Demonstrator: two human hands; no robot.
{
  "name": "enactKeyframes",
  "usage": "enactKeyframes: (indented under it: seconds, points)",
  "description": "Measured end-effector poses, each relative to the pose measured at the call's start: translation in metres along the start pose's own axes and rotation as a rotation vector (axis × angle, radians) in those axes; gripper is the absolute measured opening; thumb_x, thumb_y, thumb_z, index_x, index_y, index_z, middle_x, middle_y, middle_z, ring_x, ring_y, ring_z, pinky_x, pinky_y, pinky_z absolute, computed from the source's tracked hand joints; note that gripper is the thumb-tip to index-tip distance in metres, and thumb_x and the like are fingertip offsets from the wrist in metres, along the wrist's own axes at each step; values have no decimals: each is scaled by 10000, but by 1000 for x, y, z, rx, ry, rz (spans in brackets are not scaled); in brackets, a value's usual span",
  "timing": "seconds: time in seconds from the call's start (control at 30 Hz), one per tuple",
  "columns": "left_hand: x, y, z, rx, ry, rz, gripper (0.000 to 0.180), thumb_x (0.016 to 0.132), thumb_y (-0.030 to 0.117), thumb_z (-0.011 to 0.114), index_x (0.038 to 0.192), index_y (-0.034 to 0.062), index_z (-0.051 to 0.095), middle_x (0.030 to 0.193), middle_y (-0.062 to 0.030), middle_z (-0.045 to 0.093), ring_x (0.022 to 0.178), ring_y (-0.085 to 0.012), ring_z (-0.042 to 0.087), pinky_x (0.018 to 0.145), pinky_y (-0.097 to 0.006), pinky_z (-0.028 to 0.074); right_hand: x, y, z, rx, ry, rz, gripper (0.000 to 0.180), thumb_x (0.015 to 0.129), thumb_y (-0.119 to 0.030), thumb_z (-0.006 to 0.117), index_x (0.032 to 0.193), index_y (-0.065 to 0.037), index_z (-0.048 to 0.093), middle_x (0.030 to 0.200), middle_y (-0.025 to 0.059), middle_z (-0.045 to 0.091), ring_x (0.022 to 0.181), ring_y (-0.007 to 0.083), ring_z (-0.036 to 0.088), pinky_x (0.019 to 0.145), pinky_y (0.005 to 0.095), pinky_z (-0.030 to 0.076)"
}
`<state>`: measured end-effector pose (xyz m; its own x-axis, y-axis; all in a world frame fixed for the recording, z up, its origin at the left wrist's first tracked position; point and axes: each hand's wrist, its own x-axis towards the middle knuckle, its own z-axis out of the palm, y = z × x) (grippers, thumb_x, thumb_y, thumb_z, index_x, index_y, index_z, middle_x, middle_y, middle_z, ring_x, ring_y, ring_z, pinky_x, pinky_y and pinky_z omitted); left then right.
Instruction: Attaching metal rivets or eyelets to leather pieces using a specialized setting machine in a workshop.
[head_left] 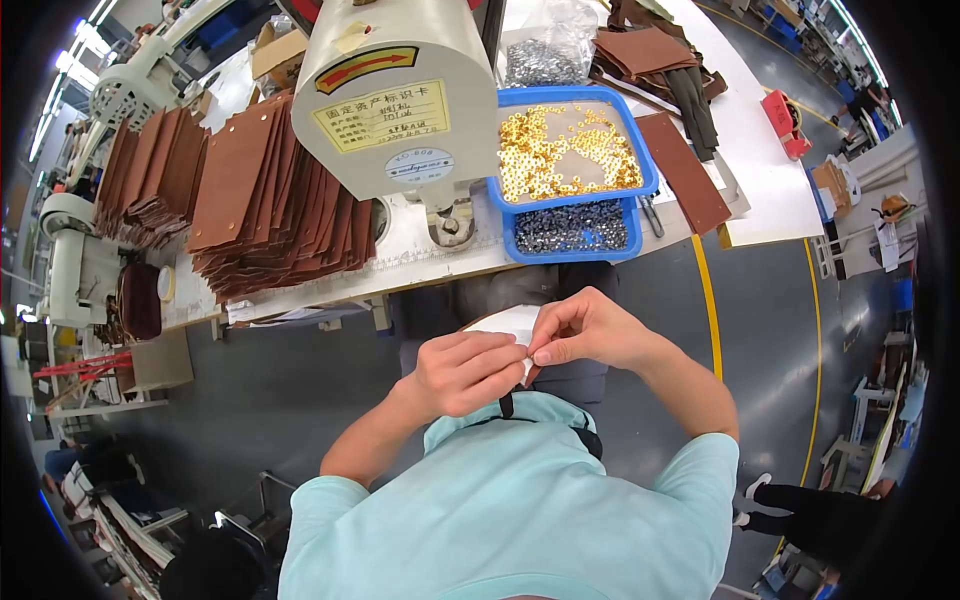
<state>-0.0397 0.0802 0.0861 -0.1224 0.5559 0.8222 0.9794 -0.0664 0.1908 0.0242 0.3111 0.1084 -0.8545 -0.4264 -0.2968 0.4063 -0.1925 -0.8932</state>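
Close to my body, below the table edge, both hands are on a brown panel [512,321] whose visible face is white; it looks like leather with a white backing. My left hand [465,372] is closed over its left side, fingers curled. At the right edge my right hand [590,335] pinches it between thumb and fingertips. The fingertips of both hands nearly meet, and they hide much of the panel. A strip of its brown side shows just below them.
A pale press machine [410,130] stands ahead on the white table. Left of it are stacks of brown leather panels [270,190]. To its right, one blue tray [648,165] holds gold eyelets; another blue tray [575,257] holds dark metal pieces. One panel [685,175] lies farther right.
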Motion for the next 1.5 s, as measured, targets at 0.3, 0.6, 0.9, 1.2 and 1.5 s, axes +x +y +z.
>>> enactKeyframes:
  seconds: [0.3,0.6,0.9,1.2,1.5]
  points:
    - [1,5,-4,47,-1,7,200,667,107,817,789,104,659,823,-3,646,761,-173,700,633,-273,577,4,7,-3,88,11,188,75,841,6,770,909,31,752,885,70,726,840,149,687,820,284,534]
    - [1,4,-3,66,7,2,197,658,125,817,787,96,671,828,-2,647,758,-174,695,643,-290,591,1,4,9,131,70,162,92,855,-9,770,934,33,750,917,74,730,830,140,687,766,273,542]
    - [-2,-2,-3,54,-57,-47,181,664,126,788,813,95,689,842,-6,649,752,-164,690,630,-290,585,-9,13,30,-656,316,-355,117,886,-49,739,998,-39,771,912,103,683,812,205,679,714,317,540]
    - [-11,2,6,-37,-105,-193,220,669,61,770,872,82,688,846,-22,638,719,-179,674,562,-288,540,-11,20,22,-1102,340,-611,222,778,-140,824,989,-90,776,894,46,703,798,184,654,698,314,445]
    - [-1,8,4,-90,-147,-413,243,668,24,840,863,65,701,832,-71,664,655,-217,660,562,-318,541,-7,33,10,-992,320,-659,228,789,-288,816,956,-140,771,874,-4,692,805,205,650,717,350,434]
